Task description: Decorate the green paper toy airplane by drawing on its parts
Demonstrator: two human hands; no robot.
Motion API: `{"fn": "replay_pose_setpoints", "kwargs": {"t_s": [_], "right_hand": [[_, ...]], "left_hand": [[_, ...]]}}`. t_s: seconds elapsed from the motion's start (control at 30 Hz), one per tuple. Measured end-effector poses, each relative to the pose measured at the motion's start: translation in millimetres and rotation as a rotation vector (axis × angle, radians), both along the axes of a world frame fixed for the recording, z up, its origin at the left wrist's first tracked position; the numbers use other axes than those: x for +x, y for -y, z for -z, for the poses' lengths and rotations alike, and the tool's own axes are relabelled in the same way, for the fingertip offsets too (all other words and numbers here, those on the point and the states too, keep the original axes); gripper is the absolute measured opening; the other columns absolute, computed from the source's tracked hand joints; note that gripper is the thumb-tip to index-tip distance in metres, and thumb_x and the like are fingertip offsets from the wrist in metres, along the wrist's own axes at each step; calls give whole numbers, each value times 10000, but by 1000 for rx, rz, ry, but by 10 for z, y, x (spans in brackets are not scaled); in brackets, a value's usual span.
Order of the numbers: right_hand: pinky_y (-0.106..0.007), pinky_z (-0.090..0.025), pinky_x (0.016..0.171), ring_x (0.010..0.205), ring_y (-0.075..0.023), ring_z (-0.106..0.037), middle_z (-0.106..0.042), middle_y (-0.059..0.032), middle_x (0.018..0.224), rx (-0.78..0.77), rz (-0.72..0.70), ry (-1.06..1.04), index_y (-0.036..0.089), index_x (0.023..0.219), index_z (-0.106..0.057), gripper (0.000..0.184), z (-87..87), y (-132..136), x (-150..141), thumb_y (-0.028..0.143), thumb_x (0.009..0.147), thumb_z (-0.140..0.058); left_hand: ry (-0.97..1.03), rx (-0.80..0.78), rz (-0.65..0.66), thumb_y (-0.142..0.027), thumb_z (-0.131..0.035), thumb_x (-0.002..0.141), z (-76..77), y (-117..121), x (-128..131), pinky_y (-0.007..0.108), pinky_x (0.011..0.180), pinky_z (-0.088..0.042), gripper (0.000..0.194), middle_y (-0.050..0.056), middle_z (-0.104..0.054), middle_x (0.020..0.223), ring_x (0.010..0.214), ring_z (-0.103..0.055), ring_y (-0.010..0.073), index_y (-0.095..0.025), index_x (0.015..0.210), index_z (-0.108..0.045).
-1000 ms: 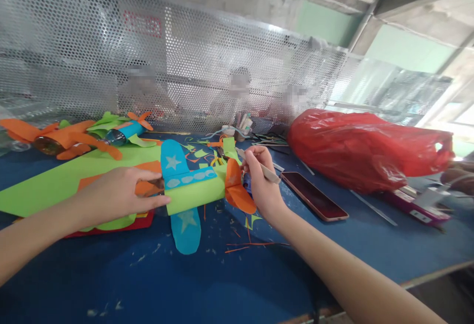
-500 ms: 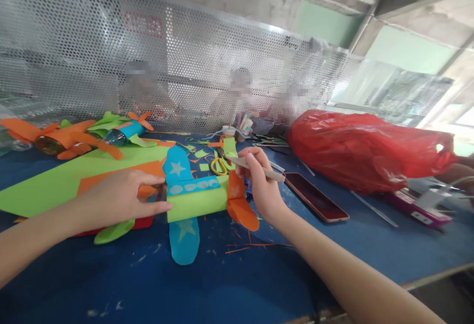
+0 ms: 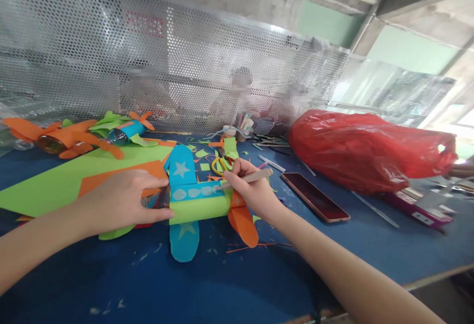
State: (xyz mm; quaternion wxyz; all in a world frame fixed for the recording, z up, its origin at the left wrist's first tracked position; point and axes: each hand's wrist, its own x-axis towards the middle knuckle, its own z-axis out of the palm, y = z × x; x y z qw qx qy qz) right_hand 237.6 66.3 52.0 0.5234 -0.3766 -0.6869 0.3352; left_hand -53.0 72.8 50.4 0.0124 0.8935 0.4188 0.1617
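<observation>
A toy airplane, a clear bottle wrapped in lime-green paper [image 3: 200, 210], lies in front of me. It has blue wings with pale stars, an orange tail [image 3: 246, 225] and a blue strip [image 3: 196, 191] with a row of whitish ovals. My left hand [image 3: 128, 198] grips its left end between thumb and fingers. In my right hand [image 3: 252, 185] is a pale marker [image 3: 259, 175], pinched like a pen, its tip at the right part of the blue strip. Yellow-handled scissors [image 3: 217, 167] lie just behind the airplane.
Lime-green and orange sheets [image 3: 40, 185] spread at left, with finished-looking bottle airplanes [image 3: 54, 141] behind. Paper scraps [image 3: 202, 153] litter the back. A phone [image 3: 314, 197], a red plastic bag [image 3: 355, 146] and a purple box [image 3: 416, 210] are at right. A perforated metal screen [image 3: 207, 52] stands behind.
My right hand has come down and left, bringing the marker's tip from above the scraps onto the blue strip. The airplane has rolled slightly, showing more of the strip.
</observation>
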Motion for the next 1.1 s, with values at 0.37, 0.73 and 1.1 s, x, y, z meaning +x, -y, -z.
{"fn": "replay_pose_setpoints", "kwargs": {"t_s": [0.37,0.73,1.1], "right_hand": [[-290,-253,558,569,-120,-291,-368,78,590,21,-20,50,250,642,-396,341,-28,9,1,338,845,-655],[-296,-243,552,567,-120,-297,-358,80,592,21,-24,68,256,639,-396,313,-39,19,-5,312,845,-626],[-287,-251,554,565,-117,-290,-350,75,589,15,-12,67,247,634,-393,335,-47,30,8,315,843,-645]], "left_hand": [[10,-45,-11,-678,-655,869,-26,0,11,335,679,-453,441,39,-711,804,754,-658,263,-248,839,-746],[33,-26,-5,-663,-668,853,-7,-15,5,318,655,-439,414,34,-703,783,718,-647,245,-258,789,-726],[20,-10,-3,-627,-668,860,-28,5,20,297,624,-427,389,20,-677,733,687,-643,234,-254,758,-718]]}}
